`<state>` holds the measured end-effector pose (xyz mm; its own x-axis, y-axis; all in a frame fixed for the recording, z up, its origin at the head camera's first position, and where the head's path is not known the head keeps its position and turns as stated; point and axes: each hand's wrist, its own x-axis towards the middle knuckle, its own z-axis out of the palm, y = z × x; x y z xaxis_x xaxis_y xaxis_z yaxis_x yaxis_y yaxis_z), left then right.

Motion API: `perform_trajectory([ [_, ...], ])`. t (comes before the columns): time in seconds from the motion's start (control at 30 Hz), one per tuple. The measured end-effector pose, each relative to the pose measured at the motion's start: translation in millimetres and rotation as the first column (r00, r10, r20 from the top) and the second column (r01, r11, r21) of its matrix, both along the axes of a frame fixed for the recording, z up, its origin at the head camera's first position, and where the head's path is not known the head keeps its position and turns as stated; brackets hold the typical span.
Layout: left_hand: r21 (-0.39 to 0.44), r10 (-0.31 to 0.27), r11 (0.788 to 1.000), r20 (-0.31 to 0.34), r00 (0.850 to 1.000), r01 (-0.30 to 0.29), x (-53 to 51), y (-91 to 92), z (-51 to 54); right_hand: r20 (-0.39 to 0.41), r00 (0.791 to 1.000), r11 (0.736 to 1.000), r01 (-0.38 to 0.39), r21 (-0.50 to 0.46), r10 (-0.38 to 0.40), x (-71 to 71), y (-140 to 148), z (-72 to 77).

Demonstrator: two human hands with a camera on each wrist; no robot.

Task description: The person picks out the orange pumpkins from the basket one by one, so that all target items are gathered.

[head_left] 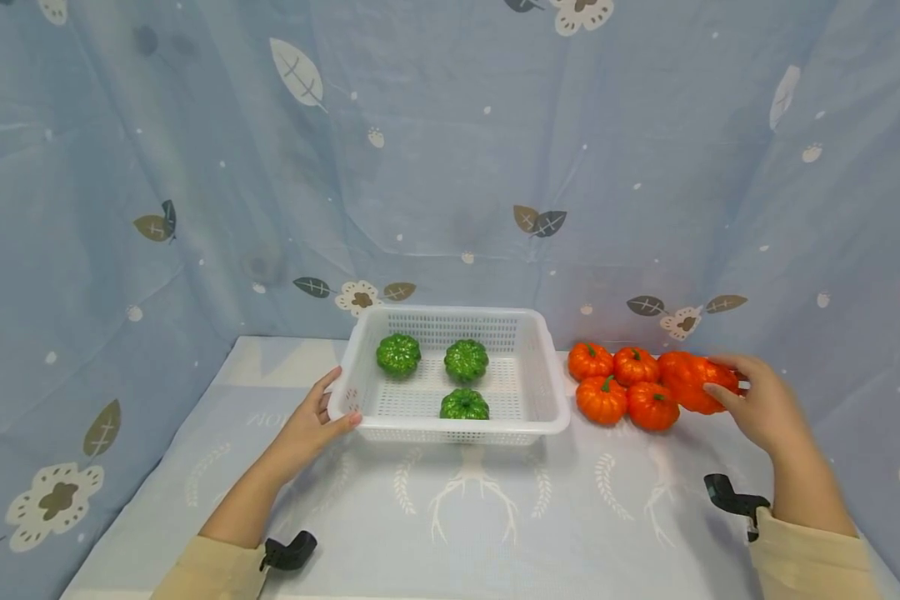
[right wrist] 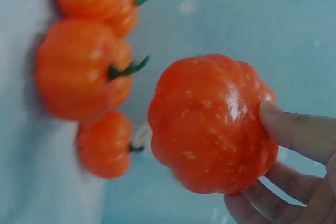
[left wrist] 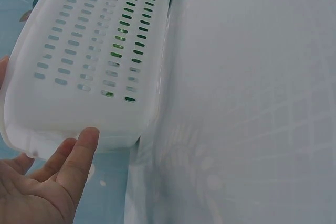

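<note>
A white plastic basket (head_left: 453, 425) with slotted walls stands on the table, and three shiny green pumpkins (head_left: 398, 356) sit inside it. At its left front corner my left hand (head_left: 309, 425) grips it, thumb over the rim and fingers along the outer wall. The left wrist view shows those fingertips (left wrist: 86, 137) against the basket's end wall (left wrist: 79, 108). My right hand (head_left: 757, 400) holds a speckled orange-red pumpkin (right wrist: 215, 124) between thumb and fingers. Beside the held one, several orange pumpkins (head_left: 602, 400) with green stems cluster on the table, right of the basket.
A pale cloth with printed antlers and wreaths covers the table (head_left: 510, 517). Behind and along both sides hangs a blue patterned curtain (head_left: 450, 167). Black wrist mounts (head_left: 291, 552) sit at both sleeve cuffs.
</note>
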<state>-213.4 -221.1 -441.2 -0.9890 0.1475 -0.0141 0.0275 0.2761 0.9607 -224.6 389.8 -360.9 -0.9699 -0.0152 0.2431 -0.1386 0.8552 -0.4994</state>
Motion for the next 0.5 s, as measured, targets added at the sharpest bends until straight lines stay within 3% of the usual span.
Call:
perform_trajectory([
  [0.5, -0.008, 0.000, 1.000, 0.001, 1.000, 0.000, -0.2, -1.4, -1.4, 0.103, 0.982, 0.986, 0.165, -0.036, -0.161, -15.4, 33.8, -43.3],
])
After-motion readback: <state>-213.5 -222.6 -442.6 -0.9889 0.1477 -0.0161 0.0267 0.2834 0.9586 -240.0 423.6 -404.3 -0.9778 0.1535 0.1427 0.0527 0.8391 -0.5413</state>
